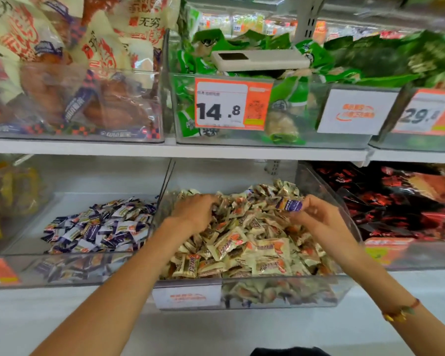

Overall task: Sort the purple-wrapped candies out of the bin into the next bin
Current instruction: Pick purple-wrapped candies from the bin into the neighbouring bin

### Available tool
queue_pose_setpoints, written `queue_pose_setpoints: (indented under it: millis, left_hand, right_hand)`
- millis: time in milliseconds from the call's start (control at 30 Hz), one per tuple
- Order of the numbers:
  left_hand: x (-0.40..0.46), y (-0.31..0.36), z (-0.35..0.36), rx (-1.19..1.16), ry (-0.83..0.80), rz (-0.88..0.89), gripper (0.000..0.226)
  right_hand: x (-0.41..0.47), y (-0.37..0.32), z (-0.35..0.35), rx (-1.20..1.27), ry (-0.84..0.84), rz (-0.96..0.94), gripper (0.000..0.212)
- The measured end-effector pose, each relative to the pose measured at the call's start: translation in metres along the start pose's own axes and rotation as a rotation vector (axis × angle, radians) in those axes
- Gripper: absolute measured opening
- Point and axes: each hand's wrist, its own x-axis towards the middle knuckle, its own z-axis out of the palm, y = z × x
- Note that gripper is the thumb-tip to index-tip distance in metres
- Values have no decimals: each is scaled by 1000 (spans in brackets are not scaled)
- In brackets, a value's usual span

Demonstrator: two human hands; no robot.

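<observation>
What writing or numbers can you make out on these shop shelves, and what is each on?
"14.8": orange-and-white price tag on the clear bin of green packets.
"29.": orange price tag at far right, last digit blurred.
"无穷": cream snack bags, upper left.
Candy wrappers, white signs: too blurred to read.

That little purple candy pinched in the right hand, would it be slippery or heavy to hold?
The purple-wrapped candy is probably very light: the right hand holds it by fingertips alone. Its glossy wrapper could be a bit slippery. Its flat, pillow-like shape makes rolling unlikely.
</observation>
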Motion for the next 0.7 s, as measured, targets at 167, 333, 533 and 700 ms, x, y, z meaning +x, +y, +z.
queue_pose_setpoints:
  millis: [167,333,533,700]
  left_hand:
    - [31,-6,3,113,-200,-129,20]
    - [-8,1,-19,95,254,-57,21]
    - [-78,-12,-48,-281,579,3,23]
    - [-113,-78,-50,-481,767,-136,10]
  right_hand:
    - [4,1,4,51,-29,68,19]
    - [6,-12,6,196,-72,67,14]
    - [14,-35,38,334,-183,78,15]
    - [14,-69,100,247,-352,-61,17]
